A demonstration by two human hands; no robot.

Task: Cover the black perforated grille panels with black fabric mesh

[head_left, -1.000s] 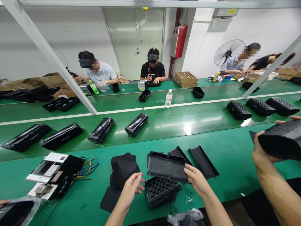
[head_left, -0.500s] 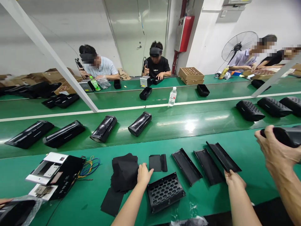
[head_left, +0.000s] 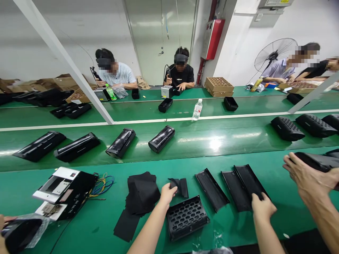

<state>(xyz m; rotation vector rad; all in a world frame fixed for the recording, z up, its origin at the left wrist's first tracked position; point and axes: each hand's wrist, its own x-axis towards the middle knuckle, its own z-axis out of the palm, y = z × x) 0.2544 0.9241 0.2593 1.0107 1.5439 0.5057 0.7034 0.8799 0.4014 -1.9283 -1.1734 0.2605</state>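
Observation:
My left hand (head_left: 168,195) pinches the left edge of a thin black sheet (head_left: 182,187), which is bent up at that side. Left of it lies a loose pile of black sheets (head_left: 141,192). Just below my left hand, a black perforated panel (head_left: 188,217) rests on the green table. My right hand (head_left: 262,206) grips the near end of a long black plastic panel (head_left: 250,181), which lies against a similar panel (head_left: 235,190). A third black panel (head_left: 212,188) lies further left, apart from these two.
A co-worker's hands (head_left: 304,176) hold a black housing at right. Another person's hand holds a bagged black part (head_left: 21,234) at lower left. A white-and-black machine (head_left: 66,192) with cables stands nearby. Black housings (head_left: 161,138) and a bottle (head_left: 197,110) stand beyond; people work opposite.
My left hand has moved right from the pile's edge and lifted the single sheet's edge. My right hand has lowered the long panel beside its neighbour. The co-worker's hands at right have shifted.

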